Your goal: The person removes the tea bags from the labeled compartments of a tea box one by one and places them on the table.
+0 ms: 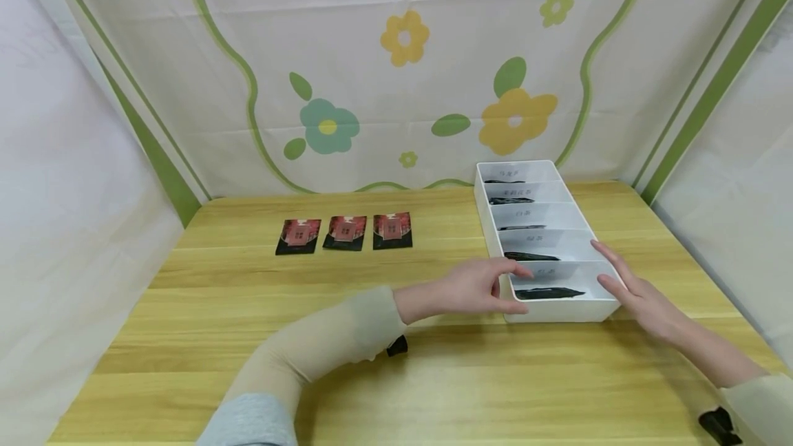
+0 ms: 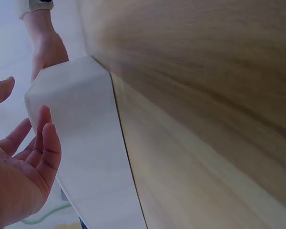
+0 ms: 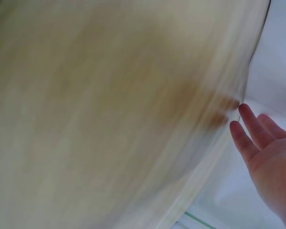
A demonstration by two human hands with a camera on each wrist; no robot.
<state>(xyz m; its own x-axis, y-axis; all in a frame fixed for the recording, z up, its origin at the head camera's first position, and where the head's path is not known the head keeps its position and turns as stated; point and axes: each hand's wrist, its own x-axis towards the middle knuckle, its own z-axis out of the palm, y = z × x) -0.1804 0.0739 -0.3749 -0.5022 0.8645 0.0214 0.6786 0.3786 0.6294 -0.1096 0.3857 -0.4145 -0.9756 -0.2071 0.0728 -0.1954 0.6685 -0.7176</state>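
A long white divided box (image 1: 564,311) stands on the right of the table, with a flat dark packet in each compartment and writing on the dividers. My left hand (image 1: 473,286) is at its front left corner, thumb and fingers spread at the rim of the nearest compartment, above a dark packet (image 1: 550,293). In the left wrist view the left hand (image 2: 21,179) shows loosely bent fingers beside the box's white wall (image 2: 86,124). My right hand (image 1: 647,305) lies along the box's right side, its fingers extended; the right wrist view shows this hand (image 3: 271,162) holding nothing.
Three small red-and-black packets lie in a row at the back left: a left one (image 1: 299,237), a middle one (image 1: 345,232) and a right one (image 1: 393,230). A flowered white cloth (image 1: 372,74) hangs behind the wooden table (image 1: 248,301).
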